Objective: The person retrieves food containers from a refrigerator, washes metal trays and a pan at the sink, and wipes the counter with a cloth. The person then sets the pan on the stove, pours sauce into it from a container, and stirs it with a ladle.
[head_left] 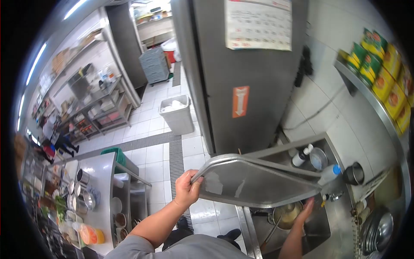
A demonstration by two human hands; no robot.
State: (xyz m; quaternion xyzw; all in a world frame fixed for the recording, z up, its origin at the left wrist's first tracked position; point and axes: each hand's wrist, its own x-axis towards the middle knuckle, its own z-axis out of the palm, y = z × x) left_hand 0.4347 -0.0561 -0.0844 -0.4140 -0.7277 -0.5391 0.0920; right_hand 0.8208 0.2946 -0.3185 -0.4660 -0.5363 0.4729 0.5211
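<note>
- Left hand (187,188) clenches the metal tray (258,186) at its rim;
- right hand (305,212) is near its edge; finger grip I cannot tell;
- it seems stiff, maybe slippery; best held by opposite rims.

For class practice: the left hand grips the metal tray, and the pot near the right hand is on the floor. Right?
Wrong place for the pot: the head view shows it in the sink. The left hand does grip the metal tray.

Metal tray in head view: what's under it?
Showing below the metal tray: part of a sink basin, with a round metal vessel in it. Whatever lies directly behind the tray is covered and can't be seen.
</note>
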